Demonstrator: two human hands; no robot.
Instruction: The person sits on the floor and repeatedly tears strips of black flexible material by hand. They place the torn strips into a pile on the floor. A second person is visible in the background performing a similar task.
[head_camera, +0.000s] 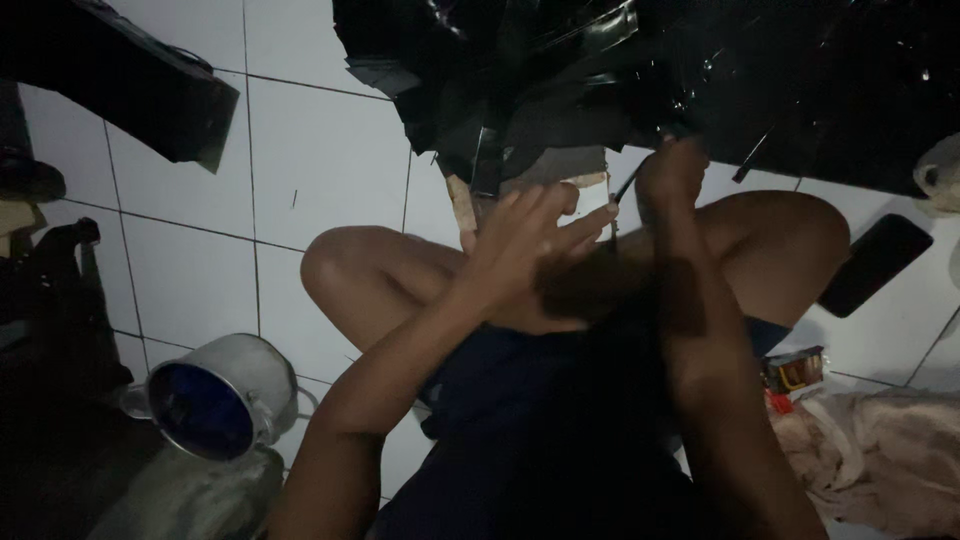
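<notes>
Thin dark tool (628, 183) sits pinched in the right hand (668, 175), fist curled tight around it, just under the black glossy sheeting (640, 70) heaped on the white tiled floor (320, 150). Left hand (525, 245) open, fingers spread, holding nothing, hovering over the knees beside a pale board scrap (462, 205). Metal mug (215, 395) lies tipped far left. Dark phone (873, 263) lies right, crumpled cloth (880, 450) below it.
</notes>
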